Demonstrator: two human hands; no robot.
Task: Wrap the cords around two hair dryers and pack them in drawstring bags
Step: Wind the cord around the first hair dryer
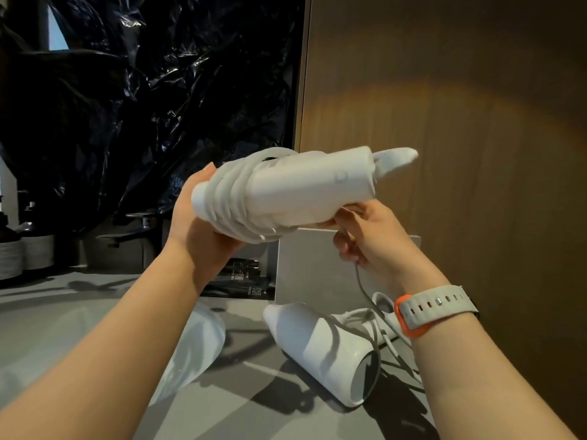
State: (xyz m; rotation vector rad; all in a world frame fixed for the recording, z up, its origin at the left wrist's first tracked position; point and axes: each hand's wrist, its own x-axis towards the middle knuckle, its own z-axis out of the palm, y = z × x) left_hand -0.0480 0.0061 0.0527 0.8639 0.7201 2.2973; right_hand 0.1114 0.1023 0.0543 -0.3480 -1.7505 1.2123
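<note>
I hold a white hair dryer (305, 188) up in the air, lying sideways, with several turns of its white cord (235, 201) wound round its left half. My left hand (197, 223) grips that wound end from below. My right hand (365, 239) supports the dryer's right end with the thumb and pinches the loose grey cord (360, 281), which hangs down from it. A second white hair dryer (320, 347) lies on the grey counter below, its cord loose beside it. I see no drawstring bag that I can tell as such.
A white rounded object (197, 347) lies on the counter (241, 408) left of the second dryer. Dark boxes (241, 281) and a grey panel (311, 265) stand behind. Black plastic sheeting fills the back left; a wooden wall (460, 122) stands on the right. Jars (19, 249) sit far left.
</note>
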